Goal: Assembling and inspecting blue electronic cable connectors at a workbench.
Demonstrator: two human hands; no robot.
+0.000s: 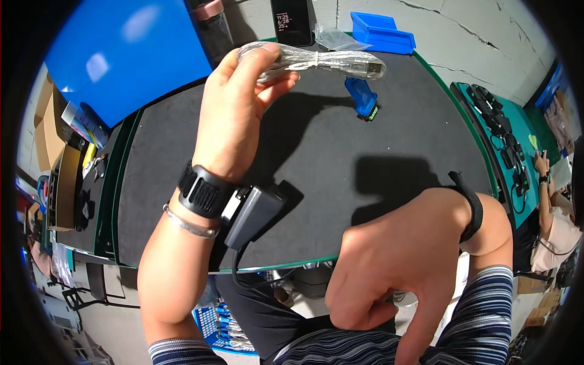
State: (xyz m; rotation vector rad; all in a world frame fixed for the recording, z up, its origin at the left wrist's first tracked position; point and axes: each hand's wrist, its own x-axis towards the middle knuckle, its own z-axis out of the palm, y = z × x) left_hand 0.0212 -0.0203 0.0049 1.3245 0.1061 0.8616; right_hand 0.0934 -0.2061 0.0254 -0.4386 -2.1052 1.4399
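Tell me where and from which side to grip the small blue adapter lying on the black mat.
Grip the blue adapter across its two long sides at mid-body, coming straight down from above. It lies flat on the black mat, with its green end toward the person and bare mat on both sides. The left hand holds a bundled cable above it.

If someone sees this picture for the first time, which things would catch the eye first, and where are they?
Most striking is the left hand, raised over the black mat and gripping a coiled clear cable with a plug at its end. Next comes the right hand, low at the table's near edge, fingers curled, holding nothing that shows. A big blue panel stands at the far left, and a small blue part lies under the cable.
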